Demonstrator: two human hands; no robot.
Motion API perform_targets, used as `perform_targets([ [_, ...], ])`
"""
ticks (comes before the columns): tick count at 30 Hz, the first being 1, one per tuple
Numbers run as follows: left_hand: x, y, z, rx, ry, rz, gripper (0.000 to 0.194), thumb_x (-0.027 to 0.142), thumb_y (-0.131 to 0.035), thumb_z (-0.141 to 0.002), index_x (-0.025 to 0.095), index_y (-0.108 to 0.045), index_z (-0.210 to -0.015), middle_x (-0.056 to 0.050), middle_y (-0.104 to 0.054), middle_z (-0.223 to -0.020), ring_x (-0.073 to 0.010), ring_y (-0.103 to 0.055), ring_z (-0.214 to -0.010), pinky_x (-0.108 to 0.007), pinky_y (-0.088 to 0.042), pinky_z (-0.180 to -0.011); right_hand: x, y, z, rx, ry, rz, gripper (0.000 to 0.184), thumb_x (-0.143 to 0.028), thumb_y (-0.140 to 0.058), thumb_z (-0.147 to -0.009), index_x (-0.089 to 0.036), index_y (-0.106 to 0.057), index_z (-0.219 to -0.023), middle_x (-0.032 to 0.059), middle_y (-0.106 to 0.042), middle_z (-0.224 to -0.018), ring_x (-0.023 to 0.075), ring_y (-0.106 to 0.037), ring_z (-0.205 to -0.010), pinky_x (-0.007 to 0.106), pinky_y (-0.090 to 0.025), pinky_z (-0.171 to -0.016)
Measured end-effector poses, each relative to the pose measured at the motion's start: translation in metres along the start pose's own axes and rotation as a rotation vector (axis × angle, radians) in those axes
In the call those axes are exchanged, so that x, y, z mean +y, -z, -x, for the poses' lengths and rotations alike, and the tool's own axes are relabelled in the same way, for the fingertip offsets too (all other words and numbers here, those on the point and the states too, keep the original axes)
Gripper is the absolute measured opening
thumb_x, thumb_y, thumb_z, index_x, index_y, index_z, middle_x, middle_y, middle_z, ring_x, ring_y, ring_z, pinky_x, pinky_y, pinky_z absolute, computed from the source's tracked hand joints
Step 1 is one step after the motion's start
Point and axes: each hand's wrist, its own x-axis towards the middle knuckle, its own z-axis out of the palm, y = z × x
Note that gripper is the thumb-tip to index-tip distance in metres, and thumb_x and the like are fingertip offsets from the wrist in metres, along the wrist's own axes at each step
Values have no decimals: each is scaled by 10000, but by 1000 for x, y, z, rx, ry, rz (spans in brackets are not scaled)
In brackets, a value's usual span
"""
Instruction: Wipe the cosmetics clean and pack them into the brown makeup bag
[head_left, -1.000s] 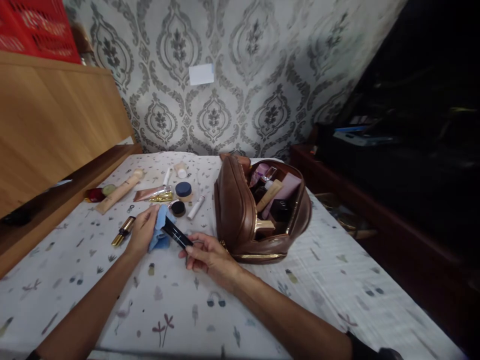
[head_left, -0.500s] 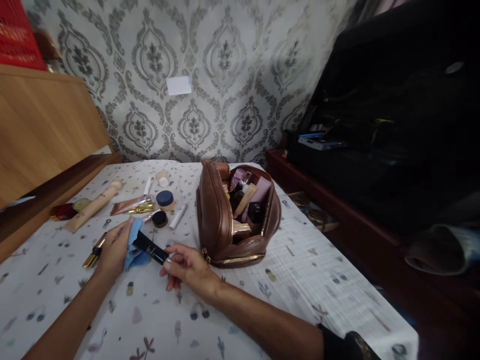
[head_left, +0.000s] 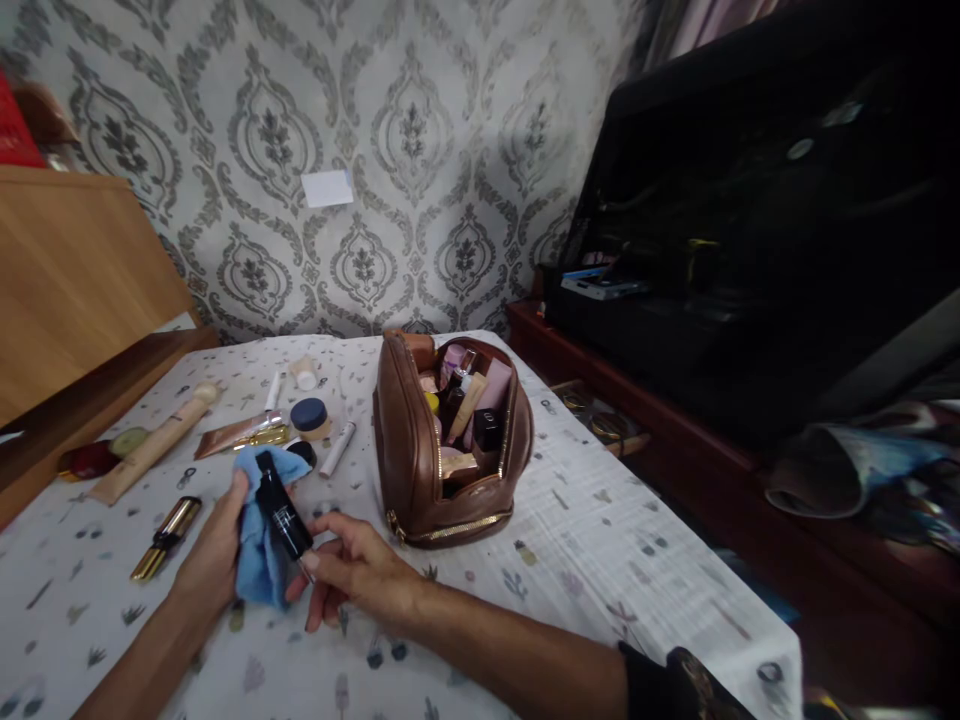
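My left hand (head_left: 217,555) is closed on a light blue cloth (head_left: 259,545), which spreads out behind a black cosmetic tube (head_left: 283,515) with white lettering. The tube's lower end is pinched between the thumb and fingers of my right hand (head_left: 360,570), and its upper end rests against the cloth. Just left of my left hand lies a gold and dark lipstick (head_left: 166,538). To the right of the tube stands a brown makeup bag (head_left: 409,450), unzipped and filled with several cosmetics.
Beyond my hands lie a long beige tube (head_left: 154,450), a rose-coloured tube (head_left: 232,435), a jar with a dark blue lid (head_left: 310,415) and a white stick (head_left: 337,450). A wooden cabinet (head_left: 82,270) borders the left; a large black screen (head_left: 712,250) stands at the right.
The black tube has turned to a steeper angle and shifted slightly left and down with my hands. More of the blue cloth is spread behind it. The view has swung a little right.
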Motion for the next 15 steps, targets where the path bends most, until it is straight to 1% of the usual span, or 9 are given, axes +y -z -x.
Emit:
perform_targets([
  [2, -1, -4, 6, -24, -28, -46, 537, 548, -848, -536, 162, -632, -840, 20, -628, -566, -151, -585, -428, -223, -475, -374, 1, 1, 0, -20, -6, -11, 698, -672, -804, -620, -197, -471, -1008, -33, -687, -712, 84, -604, -460, 175, -405, -447],
  [3, -1, -5, 8, -57, -31, -70, 554, 516, -868, -506, 157, -642, -863, 18, -642, -579, -149, -580, -411, -227, -476, -373, 1, 1, -1, -29, -10, -15, 699, -675, -803, -618, -199, -467, -1004, -31, -689, -715, 86, -606, -462, 175, -408, -449],
  [5, -1, -5, 10, -128, -10, -120, 581, 496, -882, -484, 151, -654, -893, 13, -656, -588, -150, -569, -377, -238, -470, -365, 3, 2, -1, -41, -21, -18, 716, -682, -808, -604, -201, -459, -1003, -27, -690, -716, 93, -612, -465, 176, -413, -447],
  [7, -2, -3, 10, -148, 7, -149, 589, 524, -875, -489, 149, -653, -884, 9, -656, -572, -158, -560, -355, -253, -465, -357, 3, 2, -2, -37, -27, -21, 736, -686, -815, -588, -200, -453, -1006, -22, -689, -718, 97, -612, -461, 179, -414, -441],
  [11, -5, -4, 8, -116, -6, -211, 600, 627, -837, -480, 151, -627, -779, 9, -626, -507, -182, -545, -329, -295, -472, -348, 1, 0, -1, -5, -22, -14, 743, -689, -816, -579, -187, -476, -1008, -16, -677, -731, 85, -599, -444, 174, -412, -433],
  [13, -5, -7, 7, -108, -23, -258, 619, 684, -815, -461, 161, -602, -712, 12, -600, -472, -186, -541, -329, -293, -462, -338, -2, -2, 0, -2, -26, -1, 741, -689, -823, -559, -181, -493, -985, -23, -664, -727, 79, -596, -438, 165, -414, -421],
  [15, -6, -8, 7, -99, -46, -315, 636, 739, -781, -459, 168, -576, -651, 15, -573, -444, -170, -520, -324, -272, -439, -329, -4, -4, 1, 7, -27, -2, 724, -677, -840, -535, -177, -507, -939, -33, -649, -735, 78, -605, -440, 160, -419, -408],
])
